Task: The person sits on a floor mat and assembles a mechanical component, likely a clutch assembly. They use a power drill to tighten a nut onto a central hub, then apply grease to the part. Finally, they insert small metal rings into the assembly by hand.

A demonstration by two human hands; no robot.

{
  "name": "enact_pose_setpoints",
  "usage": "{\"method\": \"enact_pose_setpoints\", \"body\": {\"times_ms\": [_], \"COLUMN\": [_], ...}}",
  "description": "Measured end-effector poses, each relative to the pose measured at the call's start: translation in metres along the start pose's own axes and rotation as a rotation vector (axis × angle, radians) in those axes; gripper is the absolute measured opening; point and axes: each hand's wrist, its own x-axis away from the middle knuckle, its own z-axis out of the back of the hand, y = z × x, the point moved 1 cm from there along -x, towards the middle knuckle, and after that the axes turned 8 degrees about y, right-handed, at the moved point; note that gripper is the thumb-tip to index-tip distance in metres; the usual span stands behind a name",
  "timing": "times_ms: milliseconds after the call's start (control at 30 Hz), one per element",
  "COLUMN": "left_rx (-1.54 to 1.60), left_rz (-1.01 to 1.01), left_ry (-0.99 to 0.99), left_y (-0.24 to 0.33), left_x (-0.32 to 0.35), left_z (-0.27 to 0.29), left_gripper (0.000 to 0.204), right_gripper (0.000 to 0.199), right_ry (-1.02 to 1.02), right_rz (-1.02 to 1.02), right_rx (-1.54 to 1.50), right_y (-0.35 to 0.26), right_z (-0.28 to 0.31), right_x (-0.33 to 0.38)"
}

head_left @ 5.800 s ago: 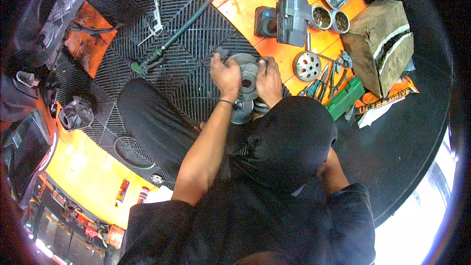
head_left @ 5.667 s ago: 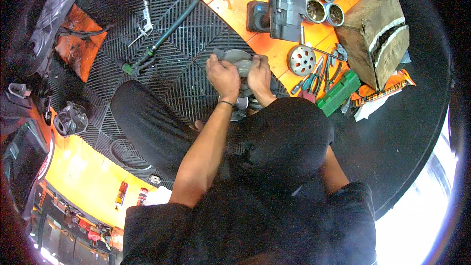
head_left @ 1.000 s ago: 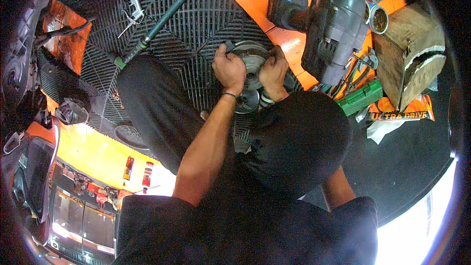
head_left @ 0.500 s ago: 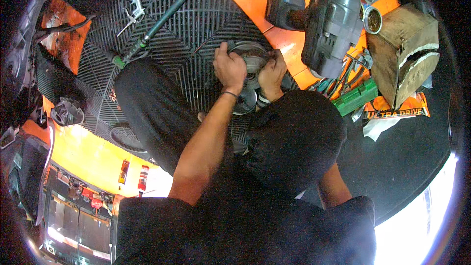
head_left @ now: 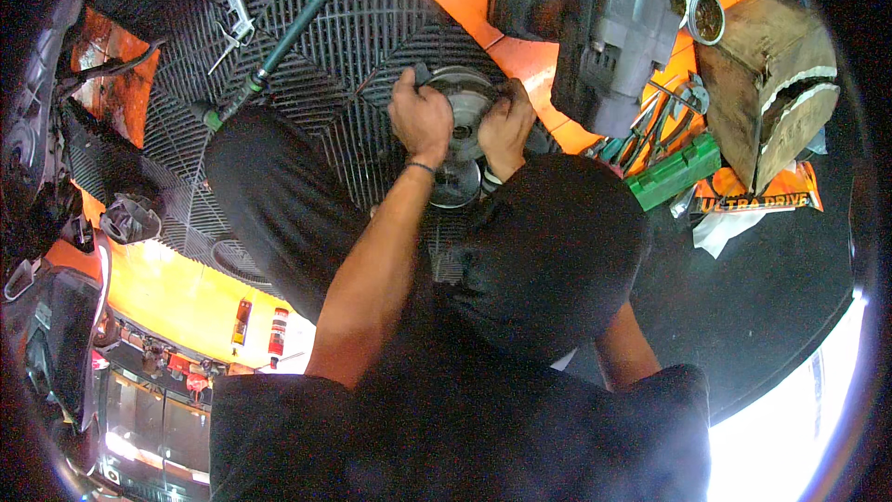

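Your left hand (head_left: 423, 116) and right hand (head_left: 506, 125) flanked the round grey metal pulley disc (head_left: 462, 116), which stood on the black ribbed floor mat (head_left: 307, 65) just ahead of your knees, its flat face toward you and its axis running away from you. Both sets of fingers were clenched on the disc's rim, left and right about equally close. Compared with half a second earlier, the grip looked unchanged; the grey motor housing (head_left: 618, 33) sat slightly higher in view.
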Motion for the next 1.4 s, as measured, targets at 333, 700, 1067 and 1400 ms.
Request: {"method": "enact_pose_setpoints", "body": {"times_ms": [333,700,1067,1400], "left_rx": [0.123,0.088,0.150,0.192], "left_rz": [-0.071,-0.102,-0.088,-0.092], "left_ry": [0.015,0.046,0.122,0.151], "left_y": [-0.012,-0.008,-0.020,-0.032], "left_x": [-0.005,-0.012,-0.009,-0.011], "left_z": [-0.005,-0.007,-0.013,-0.019], "left_gripper": [0.044,0.040,0.042,0.042], "right_gripper": [0.028,0.032,0.022,0.034], "right_ry": [0.094,-0.044,-0.003,-0.120], "right_rz": [0.135,-0.094,0.098,0.080], "right_rx": [0.014,-0.067,-0.015,0.000], "right_y": [0.013,-0.012,0.020,-0.004], "right_z": [-0.007,-0.001,-0.011,-0.005], "right_x": [0.009,0.009,0.000,-0.009]}}
